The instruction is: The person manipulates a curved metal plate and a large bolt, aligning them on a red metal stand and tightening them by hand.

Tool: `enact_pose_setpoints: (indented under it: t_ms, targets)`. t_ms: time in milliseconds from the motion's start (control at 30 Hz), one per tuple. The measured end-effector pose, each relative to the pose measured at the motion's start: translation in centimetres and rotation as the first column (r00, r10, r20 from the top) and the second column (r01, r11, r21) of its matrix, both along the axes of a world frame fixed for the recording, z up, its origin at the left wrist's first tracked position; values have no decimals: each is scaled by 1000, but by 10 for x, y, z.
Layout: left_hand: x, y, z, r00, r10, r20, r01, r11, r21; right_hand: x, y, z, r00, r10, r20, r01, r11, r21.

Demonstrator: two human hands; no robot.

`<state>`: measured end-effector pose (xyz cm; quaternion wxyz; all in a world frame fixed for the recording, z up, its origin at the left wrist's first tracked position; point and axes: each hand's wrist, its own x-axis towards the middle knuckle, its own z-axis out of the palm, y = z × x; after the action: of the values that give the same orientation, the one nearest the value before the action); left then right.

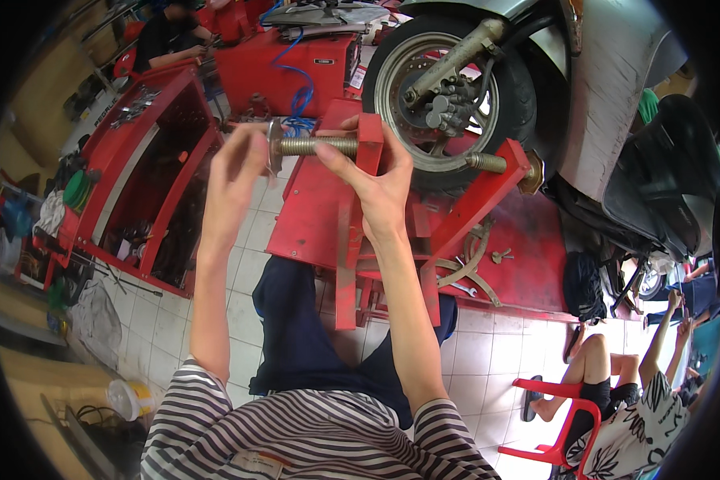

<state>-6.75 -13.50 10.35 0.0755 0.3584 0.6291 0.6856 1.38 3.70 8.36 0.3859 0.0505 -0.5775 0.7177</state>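
A thick threaded bolt (302,146) runs level through the top of a red metal upright (369,128). My left hand (240,164), slightly blurred, has its fingers closed around the round plate (275,142) at the bolt's left end. Wrapped about the upright, my right hand (384,180) rests its thumb against the bolt's thread close to the metal. The red frame has a second, slanting arm (488,200) on the right, where another threaded bolt (488,162) ends in a worn plate (531,173).
A motorbike's front wheel (528,88) stands on the red platform (528,276) just beyond. Curved metal pieces (476,272) and a wrench (461,290) lie there. A red tool cart (164,240) is at left. People are nearby, one seated on a red chair (564,452).
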Motion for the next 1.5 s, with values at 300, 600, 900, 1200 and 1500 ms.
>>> enact_pose_setpoints:
  t_ms: [300,600,900,1200,1500]
  targets:
    - [12,5,1,957,-72,-282,148,954,260,2,1,-2,999,-42,31,41,999,31]
    - [15,2,9,988,40,-151,-61,989,-137,1,2,0,999,-1,-50,2,1000,3]
    - [2,10,-4,964,-231,-133,265,887,378,1,5,-5,995,78,-63,-75,996,52]
    - [5,11,-12,989,-135,64,123,979,164,3,5,-7,999,-40,-24,42,992,119]
    - [2,7,-7,908,-282,-309,356,909,216,-1,5,-10,999,-54,3,54,992,116]
